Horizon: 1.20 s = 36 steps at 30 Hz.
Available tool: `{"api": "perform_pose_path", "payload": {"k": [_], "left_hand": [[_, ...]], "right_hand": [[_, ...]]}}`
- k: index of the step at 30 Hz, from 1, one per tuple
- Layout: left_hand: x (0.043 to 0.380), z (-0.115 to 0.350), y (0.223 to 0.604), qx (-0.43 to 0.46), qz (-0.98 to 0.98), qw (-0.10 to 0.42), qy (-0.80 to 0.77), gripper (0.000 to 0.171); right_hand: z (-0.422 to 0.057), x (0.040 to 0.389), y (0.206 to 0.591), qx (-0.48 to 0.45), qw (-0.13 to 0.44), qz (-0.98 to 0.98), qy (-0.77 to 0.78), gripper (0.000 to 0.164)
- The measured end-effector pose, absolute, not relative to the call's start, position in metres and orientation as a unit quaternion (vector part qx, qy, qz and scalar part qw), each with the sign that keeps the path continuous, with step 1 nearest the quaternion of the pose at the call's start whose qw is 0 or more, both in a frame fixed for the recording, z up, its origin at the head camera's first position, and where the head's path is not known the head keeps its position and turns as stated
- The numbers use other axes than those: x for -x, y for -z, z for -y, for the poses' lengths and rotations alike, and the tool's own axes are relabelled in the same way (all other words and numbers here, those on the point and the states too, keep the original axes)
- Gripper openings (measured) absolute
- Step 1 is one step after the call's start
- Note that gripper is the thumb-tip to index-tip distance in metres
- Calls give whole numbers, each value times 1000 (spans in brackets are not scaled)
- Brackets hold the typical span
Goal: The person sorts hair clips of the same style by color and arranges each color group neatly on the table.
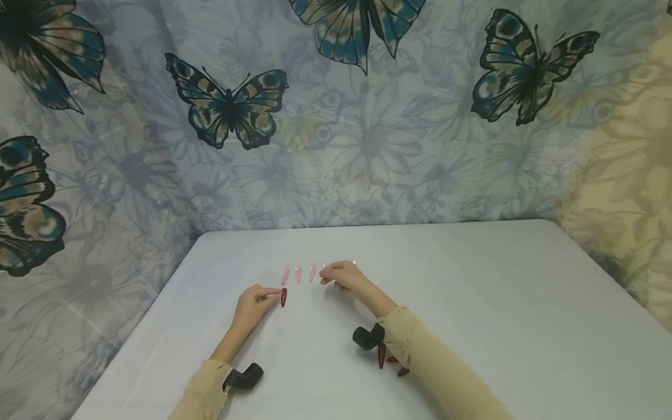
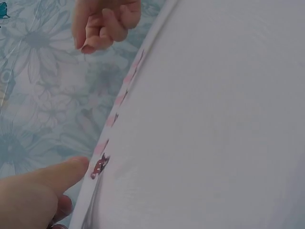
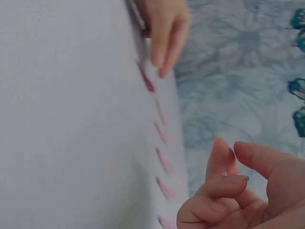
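Observation:
A dark red snap hair clip (image 1: 283,297) lies on the white table, just in front of the leftmost of several pink snap hair clips (image 1: 298,275) set in a row. My left hand (image 1: 253,306) is beside the dark red clip, its fingertips right at the clip's top; in the left wrist view an outstretched digit (image 2: 71,171) points at it. Over the right part of the pink row hovers my right hand (image 1: 345,275), partly covering some clips. The right wrist view shows its thumb and forefinger close together with a small gap, nothing between them, other fingers loosely bent.
Near the right sleeve lie dark red clips (image 1: 381,356) and a dark, olive-looking clip (image 1: 403,371), partly hidden by the arm and its black wrist camera (image 1: 369,336). A butterfly-print cloth (image 1: 367,175) hangs behind the white table (image 1: 499,303).

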<state>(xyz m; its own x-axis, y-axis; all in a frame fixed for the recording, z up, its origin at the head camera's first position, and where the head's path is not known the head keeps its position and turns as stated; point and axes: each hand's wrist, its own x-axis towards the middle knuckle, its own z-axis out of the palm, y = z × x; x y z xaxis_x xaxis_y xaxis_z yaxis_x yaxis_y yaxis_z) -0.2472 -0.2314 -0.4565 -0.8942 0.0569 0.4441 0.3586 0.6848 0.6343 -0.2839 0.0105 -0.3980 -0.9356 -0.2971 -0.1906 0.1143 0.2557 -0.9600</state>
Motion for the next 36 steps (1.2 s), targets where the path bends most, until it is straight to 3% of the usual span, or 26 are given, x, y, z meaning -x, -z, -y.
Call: {"api": "perform_pose_path", "payload": {"k": [11,22,31,36], "left_hand": [[246,229,455,121,915,197,330,13],[248,226,450,94,932,167,306,14],[248,224,445,89,945,145,279,14],[250,224,444,87,945,133,285,13]], "right_hand": [[-82,268,372,70,164,-790,587,25],[-118,234,383,135,178,-819,528,26],[-133,217,408,209,116,-864,443,8],[-134,205,415,225,101,-875,416,7]]}}
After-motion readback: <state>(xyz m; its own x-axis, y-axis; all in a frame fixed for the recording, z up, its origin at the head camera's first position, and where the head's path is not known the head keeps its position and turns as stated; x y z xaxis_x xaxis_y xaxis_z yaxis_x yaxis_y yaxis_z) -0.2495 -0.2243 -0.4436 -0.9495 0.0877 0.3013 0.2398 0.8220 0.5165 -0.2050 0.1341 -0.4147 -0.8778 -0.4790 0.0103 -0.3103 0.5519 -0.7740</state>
